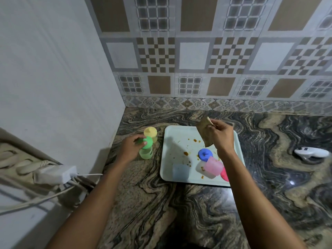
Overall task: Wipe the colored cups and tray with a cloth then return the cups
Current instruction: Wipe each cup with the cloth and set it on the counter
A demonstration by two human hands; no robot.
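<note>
Left hand (132, 147) pinching green cup (146, 150) beside yellow cup (150, 134) off the tray (172, 141), seemingly clearing it for wiping, right hand (221, 134) gripping cloth (205, 133) above stains, pink cup (213, 166) and blue cup (204, 154) remaining aboard.

- Green cup (146, 150) and yellow cup (150, 134) stand on the counter, left of the tray.
- White tray (172, 139) has brown stains.
- Blue cup (205, 154) and pink cup (213, 166) lie on the tray.
- Brown cloth (204, 132) hangs above the tray.
</note>
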